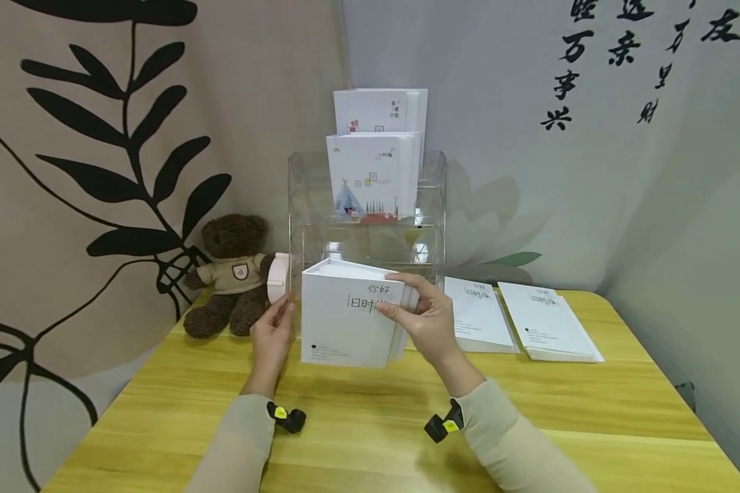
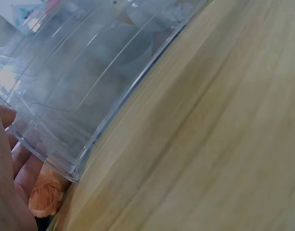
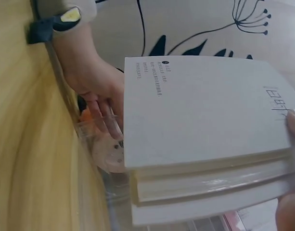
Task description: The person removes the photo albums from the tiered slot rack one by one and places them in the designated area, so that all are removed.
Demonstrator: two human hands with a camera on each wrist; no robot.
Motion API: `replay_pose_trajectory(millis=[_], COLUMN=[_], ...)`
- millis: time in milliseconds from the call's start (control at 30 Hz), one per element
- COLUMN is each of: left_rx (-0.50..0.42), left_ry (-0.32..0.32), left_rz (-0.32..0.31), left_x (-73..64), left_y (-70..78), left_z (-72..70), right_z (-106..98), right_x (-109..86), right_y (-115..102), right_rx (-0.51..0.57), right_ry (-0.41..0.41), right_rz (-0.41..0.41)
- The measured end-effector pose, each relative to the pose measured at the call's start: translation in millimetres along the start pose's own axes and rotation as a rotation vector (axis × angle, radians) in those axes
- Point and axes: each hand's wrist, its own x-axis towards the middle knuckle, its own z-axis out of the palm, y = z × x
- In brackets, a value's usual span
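Note:
In the head view my right hand (image 1: 428, 322) grips a thick white album (image 1: 345, 325) by its right side, thumb on the front cover with its dark Chinese characters. The album is held upright above the table, in front of a clear tiered display rack (image 1: 366, 243). My left hand (image 1: 271, 339) is at the rack's lower left side. The left wrist view shows its thumb and fingers on either side of the rack's clear edge (image 2: 84, 154). Layered covers and page edges of the album (image 3: 210, 110) face the right wrist camera. Two white albums (image 1: 366, 181) stand in the rack's upper tiers.
Two more white albums lie on the wooden table (image 1: 358, 424) to the right, one nearer (image 1: 477, 315) and one farther right (image 1: 549, 322). A brown teddy bear (image 1: 231, 281) sits left of the rack, with a pale pink object (image 1: 277, 277) beside it. Fabric walls enclose the table.

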Motion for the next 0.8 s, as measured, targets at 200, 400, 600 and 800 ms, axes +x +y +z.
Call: replay_pose_trajectory(millis=[200, 400, 600, 800], left_rx=[0.017, -0.014, -0.029, -0.008], left_ry=[0.013, 0.033, 0.033, 0.027], left_rz=[-0.015, 0.033, 0.033, 0.047], left_x=[-1.2, -1.2, 0.1, 2.3], left_y=[-2.9, -5.5, -3.9, -2.0], left_z=[1.6, 0.4, -0.1, 0.6], right_z=[4, 4, 1, -2], right_x=[-13.8, -29.4, -43.7, -56.2], right_y=[3, 8, 13, 24], right_rx=[-0.009, 0.01, 0.037, 0.029], right_ry=[-0.042, -0.058, -0.022, 0.0], right_rz=[0.057, 0.191, 0.387, 0.485])
